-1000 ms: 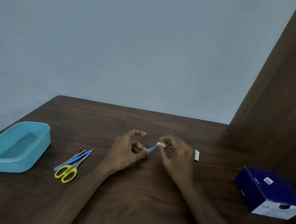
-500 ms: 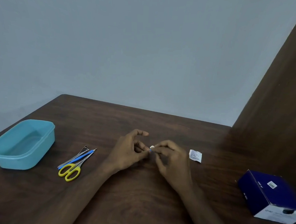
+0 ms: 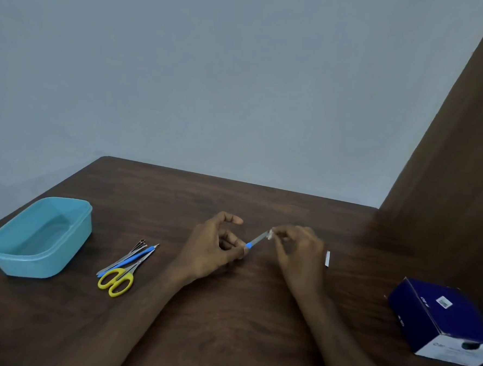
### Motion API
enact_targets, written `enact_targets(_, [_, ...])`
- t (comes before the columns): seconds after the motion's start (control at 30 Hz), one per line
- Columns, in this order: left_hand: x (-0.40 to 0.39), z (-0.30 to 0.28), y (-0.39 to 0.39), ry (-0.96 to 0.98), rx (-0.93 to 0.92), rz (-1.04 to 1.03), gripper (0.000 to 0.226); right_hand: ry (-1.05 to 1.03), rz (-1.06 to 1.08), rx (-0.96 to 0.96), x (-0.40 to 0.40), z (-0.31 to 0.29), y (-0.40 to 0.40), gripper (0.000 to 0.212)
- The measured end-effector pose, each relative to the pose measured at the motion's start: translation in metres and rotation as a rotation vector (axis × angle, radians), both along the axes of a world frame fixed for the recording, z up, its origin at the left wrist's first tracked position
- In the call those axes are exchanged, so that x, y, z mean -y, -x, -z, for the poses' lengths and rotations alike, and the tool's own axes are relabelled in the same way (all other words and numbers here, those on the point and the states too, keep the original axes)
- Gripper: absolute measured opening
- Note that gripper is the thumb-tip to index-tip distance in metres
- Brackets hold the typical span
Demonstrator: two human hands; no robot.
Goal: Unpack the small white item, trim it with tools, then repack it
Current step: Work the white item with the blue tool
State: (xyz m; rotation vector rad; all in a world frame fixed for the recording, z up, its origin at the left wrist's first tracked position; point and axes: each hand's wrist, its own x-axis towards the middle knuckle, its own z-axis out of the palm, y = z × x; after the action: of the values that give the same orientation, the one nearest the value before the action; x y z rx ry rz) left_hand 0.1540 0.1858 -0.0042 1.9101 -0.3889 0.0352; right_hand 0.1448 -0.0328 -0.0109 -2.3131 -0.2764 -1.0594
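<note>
My left hand (image 3: pixel 216 246) pinches the blue end of a thin tool (image 3: pixel 256 239) whose grey shaft points up and right. At the shaft's far tip, my right hand (image 3: pixel 301 251) pinches a small white item (image 3: pixel 270 235) between its fingertips. Both hands hover just above the middle of the brown table (image 3: pixel 226 323). A small white wrapper (image 3: pixel 327 258) lies on the table right of my right hand.
A light blue plastic tub (image 3: pixel 37 237) stands at the left. Beside it lie yellow-handled scissors (image 3: pixel 117 282) and several thin tools, one with a blue handle (image 3: pixel 129 259). A dark blue box (image 3: pixel 442 319) sits at the right, below a brown wooden panel (image 3: pixel 447 181).
My hands drew together half a second ago and have now parted, showing more of the tool's shaft between them. The white item went up and right with my right hand.
</note>
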Motion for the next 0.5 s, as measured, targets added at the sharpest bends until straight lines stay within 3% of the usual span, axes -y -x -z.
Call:
enact_targets(0.07, [0.000, -0.001, 0.000, -0.003, -0.007, -0.003, 0.058, -0.026, 0.018, 0.028, 0.004, -0.003, 0.005, 0.022])
enact_targets(0.23, [0.001, 0.001, -0.001, 0.003, 0.025, -0.019, 0.056, 0.126, -0.275, 0.006, -0.017, 0.000, 0.018, 0.012])
enact_targets(0.4, [0.000, -0.002, 0.001, 0.002, -0.001, 0.004, 0.058, -0.061, 0.010, -0.033, 0.003, -0.001, -0.004, 0.014])
enact_targets(0.5, [0.000, -0.002, 0.002, -0.010, 0.006, -0.006, 0.058, -0.037, -0.024, 0.050, 0.003, -0.005, 0.008, 0.015])
